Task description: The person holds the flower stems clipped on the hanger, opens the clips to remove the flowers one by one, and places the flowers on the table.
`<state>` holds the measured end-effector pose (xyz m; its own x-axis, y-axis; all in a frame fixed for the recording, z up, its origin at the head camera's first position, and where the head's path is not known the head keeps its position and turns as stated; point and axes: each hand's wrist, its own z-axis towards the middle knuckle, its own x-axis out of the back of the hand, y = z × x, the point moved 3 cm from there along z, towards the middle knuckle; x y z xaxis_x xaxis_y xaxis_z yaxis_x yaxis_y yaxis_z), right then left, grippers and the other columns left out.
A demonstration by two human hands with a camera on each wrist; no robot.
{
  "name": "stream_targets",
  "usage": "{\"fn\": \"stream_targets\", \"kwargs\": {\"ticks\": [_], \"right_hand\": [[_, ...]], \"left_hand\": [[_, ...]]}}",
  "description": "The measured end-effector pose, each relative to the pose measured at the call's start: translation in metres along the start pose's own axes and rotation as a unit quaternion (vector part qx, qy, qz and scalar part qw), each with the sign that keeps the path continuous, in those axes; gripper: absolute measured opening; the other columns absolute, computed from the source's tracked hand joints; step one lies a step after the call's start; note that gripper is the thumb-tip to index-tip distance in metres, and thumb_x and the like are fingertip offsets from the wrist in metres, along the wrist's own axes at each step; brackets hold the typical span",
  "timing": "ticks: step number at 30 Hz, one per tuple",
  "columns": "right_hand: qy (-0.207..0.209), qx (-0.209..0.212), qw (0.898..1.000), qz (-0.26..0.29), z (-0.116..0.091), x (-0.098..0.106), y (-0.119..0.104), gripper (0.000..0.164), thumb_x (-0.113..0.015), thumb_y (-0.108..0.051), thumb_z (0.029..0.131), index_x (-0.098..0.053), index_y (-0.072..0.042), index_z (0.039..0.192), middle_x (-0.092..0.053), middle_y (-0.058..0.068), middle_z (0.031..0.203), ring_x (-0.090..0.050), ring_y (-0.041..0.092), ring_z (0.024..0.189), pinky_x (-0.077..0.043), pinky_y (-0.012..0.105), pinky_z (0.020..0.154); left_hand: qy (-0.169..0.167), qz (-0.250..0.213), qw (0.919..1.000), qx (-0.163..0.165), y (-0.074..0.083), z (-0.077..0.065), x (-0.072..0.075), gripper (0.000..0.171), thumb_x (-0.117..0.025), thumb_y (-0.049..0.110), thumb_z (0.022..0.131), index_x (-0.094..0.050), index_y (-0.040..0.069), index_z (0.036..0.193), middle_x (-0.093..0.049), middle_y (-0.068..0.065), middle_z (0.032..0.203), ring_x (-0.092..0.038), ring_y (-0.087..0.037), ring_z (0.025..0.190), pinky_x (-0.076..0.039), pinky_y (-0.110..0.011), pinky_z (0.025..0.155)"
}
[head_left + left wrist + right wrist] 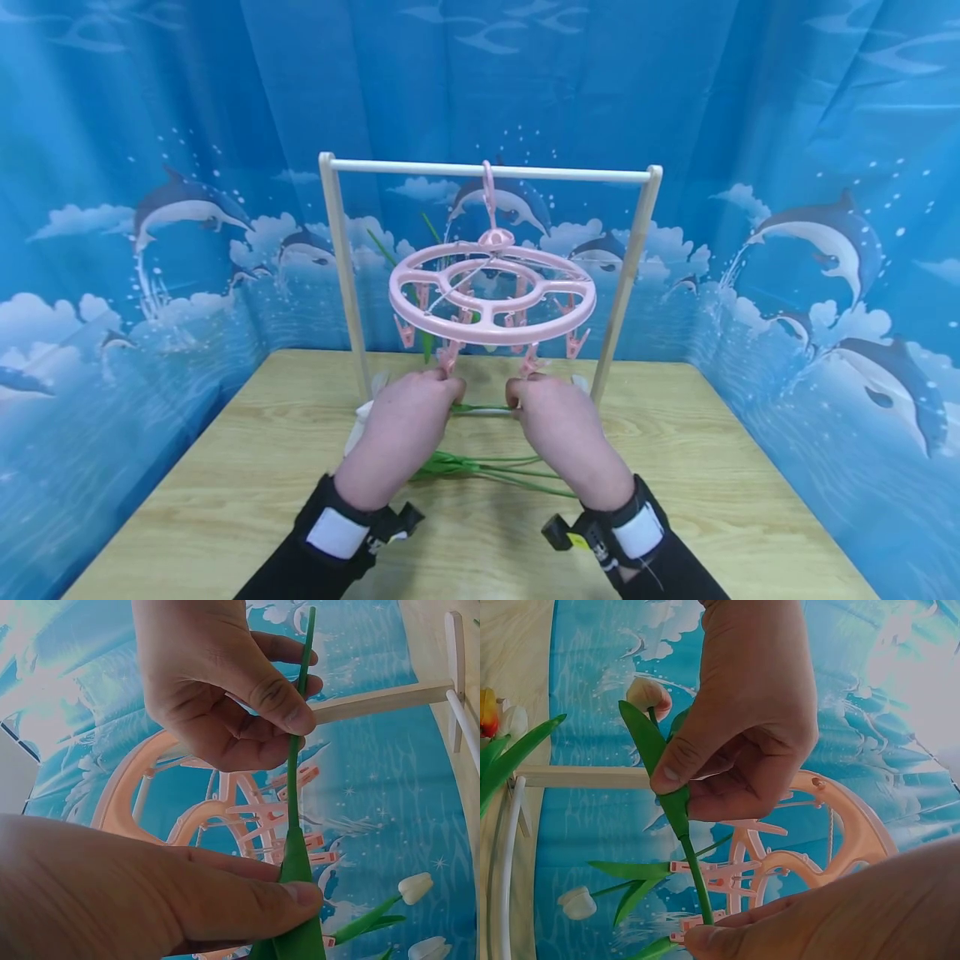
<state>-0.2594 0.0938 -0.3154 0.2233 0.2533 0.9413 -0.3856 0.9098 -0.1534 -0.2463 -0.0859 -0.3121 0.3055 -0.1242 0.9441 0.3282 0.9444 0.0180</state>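
My left hand point(408, 412) pinches an artificial tulip at its green leaves point(296, 874), thumb on one side and fingers on the other. Its pale bloom point(646, 695) sticks out beyond that hand in the right wrist view. Farther along the stem point(700, 881), my right hand point(553, 421) pinches it between thumb and fingers. The stem runs level between both hands, below the front of a round pink clip hanger point(491, 335). White tulips point(577, 903) hang from the hanger's clips point(694, 867), their stems pointing up.
A wooden frame point(347, 267) stands on the table point(667, 483) and carries the hanger on its top bar point(577, 174). More green stems point(517, 472) lie on the tabletop below my hands. A red-orange tulip point(488, 712) shows there. A dolphin-print curtain point(810, 250) surrounds the table.
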Motion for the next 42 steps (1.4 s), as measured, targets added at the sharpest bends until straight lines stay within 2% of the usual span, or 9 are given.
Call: {"fn": "stream_targets", "kwargs": {"ticks": [11, 17, 26, 33, 42], "right_hand": [[-0.001, 0.011, 1.0, -0.011, 0.002, -0.001, 0.0, 0.011, -0.088, -0.015, 0.091, -0.081, -0.021, 0.096, -0.081, -0.003, 0.094, -0.071, 0.013, 0.077, -0.057, 0.03, 0.065], [-0.019, 0.005, 1.0, 0.0, 0.001, -0.004, 0.002, 0.011, -0.089, -0.018, 0.091, -0.08, -0.021, 0.097, -0.079, -0.004, 0.095, -0.07, 0.013, 0.08, -0.059, 0.032, 0.068], [-0.017, 0.011, 1.0, 0.0, 0.0, -0.008, 0.002, 0.01, -0.088, -0.018, 0.091, -0.08, -0.022, 0.096, -0.081, -0.006, 0.092, -0.069, 0.009, 0.077, -0.058, 0.029, 0.068], [-0.032, 0.014, 0.999, -0.001, -0.001, -0.011, 0.002, 0.006, -0.085, -0.017, 0.094, -0.08, -0.02, 0.096, -0.08, -0.004, 0.091, -0.062, 0.008, 0.071, -0.051, 0.025, 0.061], [-0.043, 0.019, 0.999, 0.005, 0.002, -0.015, 0.004, 0.008, -0.087, -0.017, 0.093, -0.08, -0.021, 0.093, -0.078, -0.007, 0.088, -0.064, 0.007, 0.073, -0.055, 0.027, 0.064]], "left_hand": [[-0.003, 0.011, 0.9999, -0.011, -0.002, 0.003, -0.003, 0.02, -0.076, 0.008, 0.101, -0.084, 0.024, 0.108, -0.084, -0.003, 0.104, -0.072, -0.018, 0.076, -0.057, -0.03, 0.059], [-0.005, 0.024, 0.9996, -0.012, -0.003, 0.002, -0.006, 0.021, -0.077, 0.008, 0.101, -0.084, 0.025, 0.109, -0.084, -0.002, 0.104, -0.072, -0.016, 0.076, -0.058, -0.029, 0.06], [-0.022, 0.015, 0.9996, -0.004, -0.002, 0.003, -0.01, 0.02, -0.079, 0.008, 0.099, -0.084, 0.026, 0.104, -0.083, 0.002, 0.099, -0.072, -0.015, 0.078, -0.059, -0.029, 0.063], [-0.033, 0.015, 0.9993, 0.0, -0.001, 0.004, -0.012, 0.018, -0.08, 0.009, 0.098, -0.083, 0.026, 0.104, -0.082, 0.003, 0.094, -0.069, -0.014, 0.074, -0.057, -0.028, 0.061], [-0.053, 0.011, 0.9985, 0.007, -0.001, 0.005, -0.015, 0.017, -0.083, 0.011, 0.096, -0.083, 0.027, 0.103, -0.078, 0.004, 0.094, -0.063, -0.01, 0.071, -0.054, -0.026, 0.062]]}}
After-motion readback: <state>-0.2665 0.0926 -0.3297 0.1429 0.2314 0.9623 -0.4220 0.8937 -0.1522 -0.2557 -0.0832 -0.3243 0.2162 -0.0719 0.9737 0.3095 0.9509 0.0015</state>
